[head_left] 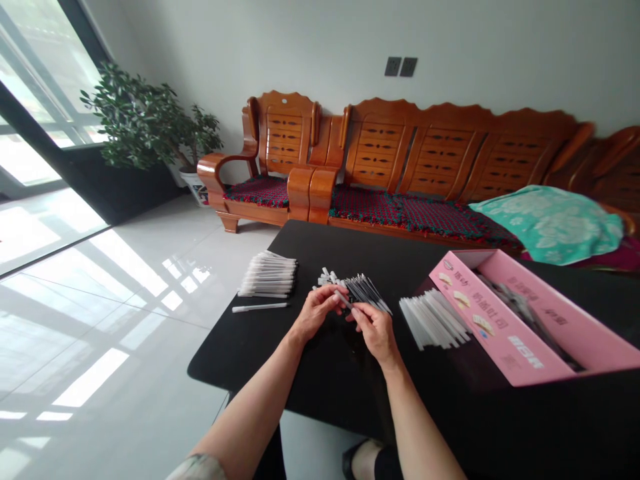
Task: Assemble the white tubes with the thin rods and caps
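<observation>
**Step in hand:** From my remote seat, I judge this to be work on one piece at a time, with my left hand (315, 312) and right hand (376, 331) meeting above the black table (325, 247).

**Held piece:** A slim dark pen (344, 300) sits between the hands, slanting up toward the left. It is thin and partly hidden by the fingers, so I cannot make out its fine detail.

**Right hand:** Thumb and forefinger pinch the slim dark pen, and the other fingers curl beneath.

**Left hand:** The fingers curl inward at the pen's upper end. I cannot tell whether they grip it or only touch it.

**Next move:** My judgement is that it calls for a steady pinch and a reach for a matching part, as the white pen caps (326, 277) lie just beyond the left hand.

**Nearby on the table:** A fan of dark pens (367, 293) lies just past the right hand. Farther left are a bundle of white pen barrels (267, 275) and one white pen (260, 307) lying alone. To the right are loose white tubes (433, 319) and an open pink cardboard box (545, 287).
</observation>
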The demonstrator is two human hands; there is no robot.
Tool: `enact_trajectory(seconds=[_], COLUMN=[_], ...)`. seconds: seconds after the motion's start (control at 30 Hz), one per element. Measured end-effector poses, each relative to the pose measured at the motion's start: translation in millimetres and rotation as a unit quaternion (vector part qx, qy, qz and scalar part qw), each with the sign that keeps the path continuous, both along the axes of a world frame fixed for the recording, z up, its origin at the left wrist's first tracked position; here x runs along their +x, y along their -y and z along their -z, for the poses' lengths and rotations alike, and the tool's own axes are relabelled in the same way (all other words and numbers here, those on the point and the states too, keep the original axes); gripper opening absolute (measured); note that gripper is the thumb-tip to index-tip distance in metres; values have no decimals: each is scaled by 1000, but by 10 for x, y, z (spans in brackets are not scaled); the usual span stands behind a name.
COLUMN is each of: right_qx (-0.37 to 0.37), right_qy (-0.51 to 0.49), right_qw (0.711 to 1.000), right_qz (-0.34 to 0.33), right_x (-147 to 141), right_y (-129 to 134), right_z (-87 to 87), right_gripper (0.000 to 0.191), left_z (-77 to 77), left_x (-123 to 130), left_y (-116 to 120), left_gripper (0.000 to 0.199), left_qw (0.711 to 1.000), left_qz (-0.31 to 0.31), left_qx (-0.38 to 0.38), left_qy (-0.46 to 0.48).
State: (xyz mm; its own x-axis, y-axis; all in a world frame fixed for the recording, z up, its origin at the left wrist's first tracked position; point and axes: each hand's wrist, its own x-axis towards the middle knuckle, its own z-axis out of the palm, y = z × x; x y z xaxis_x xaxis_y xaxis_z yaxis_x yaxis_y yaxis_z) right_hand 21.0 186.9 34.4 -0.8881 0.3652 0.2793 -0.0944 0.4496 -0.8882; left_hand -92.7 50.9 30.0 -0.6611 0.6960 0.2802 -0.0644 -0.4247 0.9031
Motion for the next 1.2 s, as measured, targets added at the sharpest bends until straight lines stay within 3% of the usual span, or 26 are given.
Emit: enact_trajectory(seconds=[0.13, 0.3, 0.47, 0.57, 0.7, 0.8, 0.9, 0.97, 1.03, 1.13, 1.2], right_qx=[-126, -291, -325, -276, -74, 111, 169, 114, 11, -127, -151], right_qy=[52, 105, 126, 113, 39, -1, -11, 6, 42, 106, 120], right_qw=[986, 932, 916, 941, 993, 994, 985, 994, 997, 973, 963], right_qz=[-95, -191, -198, -158, -80, -2, 31, -3, -65, -163, -189], right_x=[19, 50, 49, 17, -60, -107, -113, -91, -56, -7, 4], right_y=[-38, -28, -15, 3, 50, 96, 115, 94, 48, -17, -26], right_z=[-40, -57, -39, -30, -3, 33, 52, 37, -1, -78, -114], right_gripper=[37, 40, 38, 39, 40, 37, 36, 38, 40, 44, 45], left_z=[-8, -15, -41, -27, 50, 108, 116, 90, 52, 9, 8], left_x=[20, 35, 51, 56, 39, 13, -12, -21, -16, 19, 45], left_y=[2, 12, 12, -12, -65, -87, -74, -51, -27, -15, -30], left_gripper=[36, 37, 37, 34, 32, 32, 31, 30, 30, 32, 33], left_qw=[1000, 999, 998, 998, 995, 991, 991, 994, 996, 997, 997], left_qz=[12, 43, 46, 11, -62, -99, -95, -69, -39, -6, -5], left_qx=[-3, -12, -17, -21, -24, -19, -14, -14, -15, -15, -16], left_qy=[-1, 28, 44, 52, 74, 89, 92, 85, 77, 75, 78])
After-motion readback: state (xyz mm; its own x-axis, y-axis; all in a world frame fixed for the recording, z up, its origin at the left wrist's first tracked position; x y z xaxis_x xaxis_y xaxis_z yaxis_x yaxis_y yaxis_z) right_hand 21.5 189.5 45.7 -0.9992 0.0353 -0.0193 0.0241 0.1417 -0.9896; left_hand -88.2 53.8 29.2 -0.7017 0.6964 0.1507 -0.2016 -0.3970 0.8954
